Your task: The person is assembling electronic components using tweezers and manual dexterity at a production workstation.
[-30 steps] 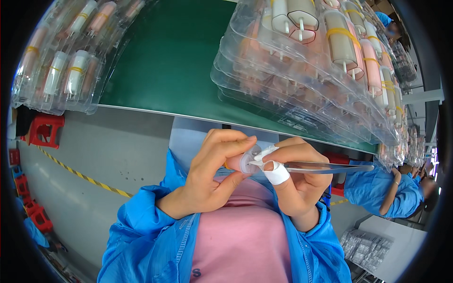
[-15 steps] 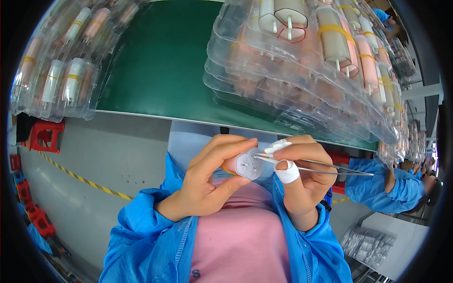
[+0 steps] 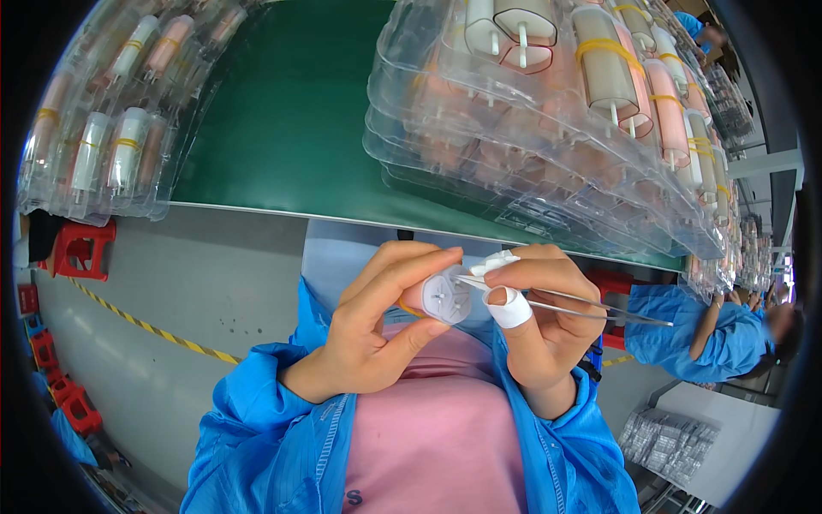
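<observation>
My left hand [image 3: 368,321] is closed around a short bundle of pale tubes [image 3: 445,297]. The bundle's round whitish end, divided into sections with small white stems, faces up; a bit of pink side and a yellow band show by my fingers. In my right hand [image 3: 552,330] is a pair of metal tweezers [image 3: 646,322], pinched between thumb and fingers. White tape wraps my right thumb and a fingertip. The tweezers' tips lie at the right rim of the bundle's end; whether they grip anything is too small to tell.
Stacked clear plastic trays [image 3: 514,163] with banded pink, white and grey tubes stand on the green table [image 3: 282,111] at right. More filled trays [image 3: 103,163] are at left. A red stool [image 3: 86,248] stands on the floor; a person in blue [image 3: 698,330] sits at right.
My right hand and the tweezers have shifted slightly left, and the tips sit lower against the bundle's end. The bundle has moved a little left and tilted slightly in my left hand.
</observation>
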`<state>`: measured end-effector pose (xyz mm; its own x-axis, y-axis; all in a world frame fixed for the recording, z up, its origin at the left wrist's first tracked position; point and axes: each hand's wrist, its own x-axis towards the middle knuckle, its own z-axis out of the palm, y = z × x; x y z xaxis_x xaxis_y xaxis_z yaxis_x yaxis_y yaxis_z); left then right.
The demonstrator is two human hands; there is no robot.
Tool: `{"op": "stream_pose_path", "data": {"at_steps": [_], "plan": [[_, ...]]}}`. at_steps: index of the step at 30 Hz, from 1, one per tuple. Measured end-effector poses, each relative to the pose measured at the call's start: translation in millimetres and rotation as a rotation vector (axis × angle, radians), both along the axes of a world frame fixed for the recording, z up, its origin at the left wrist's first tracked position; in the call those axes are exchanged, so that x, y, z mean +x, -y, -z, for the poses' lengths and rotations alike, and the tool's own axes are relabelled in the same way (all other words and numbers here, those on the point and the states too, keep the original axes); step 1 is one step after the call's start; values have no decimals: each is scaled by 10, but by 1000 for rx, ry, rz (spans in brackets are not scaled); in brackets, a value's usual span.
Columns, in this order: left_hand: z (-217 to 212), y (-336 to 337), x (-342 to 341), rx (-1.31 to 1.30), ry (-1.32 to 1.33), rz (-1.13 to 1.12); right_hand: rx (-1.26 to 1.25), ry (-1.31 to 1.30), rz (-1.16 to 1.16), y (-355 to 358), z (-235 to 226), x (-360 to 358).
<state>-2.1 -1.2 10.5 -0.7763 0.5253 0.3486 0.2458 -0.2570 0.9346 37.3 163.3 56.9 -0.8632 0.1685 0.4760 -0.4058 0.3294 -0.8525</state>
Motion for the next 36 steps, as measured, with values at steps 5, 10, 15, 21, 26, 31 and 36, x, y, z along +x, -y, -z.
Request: {"op": "stream_pose_path", "data": {"at_steps": [5, 10, 15, 21, 26, 31, 36], "plan": [[-4, 8, 1, 11, 35, 25, -49, -11, -7, 3, 20, -13], [29, -3, 0, 37, 20, 31, -81, 4, -19, -7, 31, -5], [34, -2, 3, 31, 20, 31, -23, 4, -38, -25, 13, -22], [29, 41, -10, -52, -3, 46, 64, -3, -32, -18, -9, -48], [37, 2, -8, 14, -26, -23, 48, -7, -27, -21, 2, -45], [11, 19, -17, 10, -16, 5, -10, 2, -16, -10, -7, -31], [20, 42, -27, -22, -32, 43, 28, 1, -23, -18, -20, -33]]}}
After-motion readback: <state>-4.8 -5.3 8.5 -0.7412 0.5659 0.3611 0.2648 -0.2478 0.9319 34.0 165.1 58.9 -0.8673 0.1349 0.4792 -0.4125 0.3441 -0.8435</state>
